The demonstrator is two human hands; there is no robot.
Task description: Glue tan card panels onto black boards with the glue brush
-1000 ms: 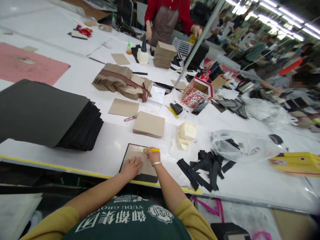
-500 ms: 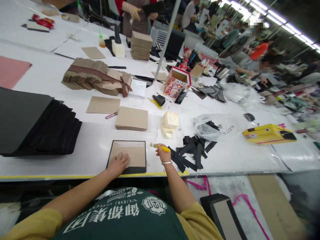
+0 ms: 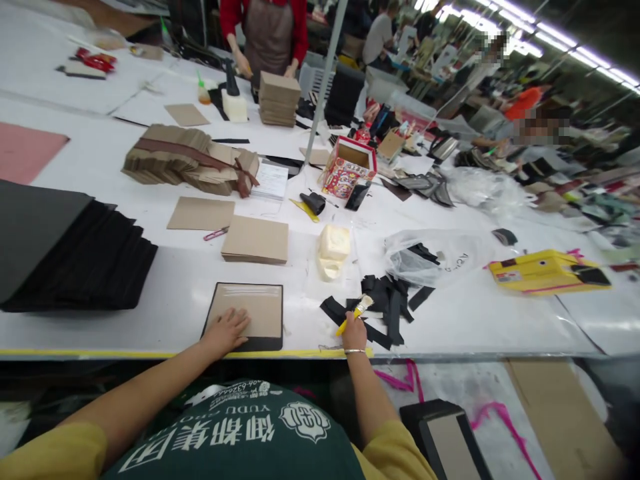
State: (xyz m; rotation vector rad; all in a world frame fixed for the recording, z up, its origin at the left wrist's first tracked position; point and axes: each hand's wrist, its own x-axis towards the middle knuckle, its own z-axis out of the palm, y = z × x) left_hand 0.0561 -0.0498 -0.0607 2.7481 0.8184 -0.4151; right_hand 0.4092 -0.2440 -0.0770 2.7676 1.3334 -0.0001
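Note:
My left hand (image 3: 229,329) lies flat, fingers spread, on a beige board (image 3: 257,310) that rests on a black sheet (image 3: 265,344) near the table's front edge. The black shows as a thin border, wider along the near side. In my right hand (image 3: 354,333) is a paintbrush (image 3: 356,313) with a yellow handle, its pale bristles pointing up and away. That hand is just over a heap of black strips (image 3: 387,300). Beyond it stands a cream-coloured container (image 3: 333,252), its contents not clear to me.
A small stack of beige boards (image 3: 255,240) and a pink cutter (image 3: 216,234) lie behind the board. A tall black stack (image 3: 80,253) stands left. Farther back are bundled boards (image 3: 175,160) and a red box (image 3: 349,170). A yellow box (image 3: 550,272) sits right. A co-worker (image 3: 267,40) stands opposite.
My right hand has moved right with the paintbrush, from beside the board to the black strips, and the bristles have swung from pointing left to pointing up. My left hand stays on the board.

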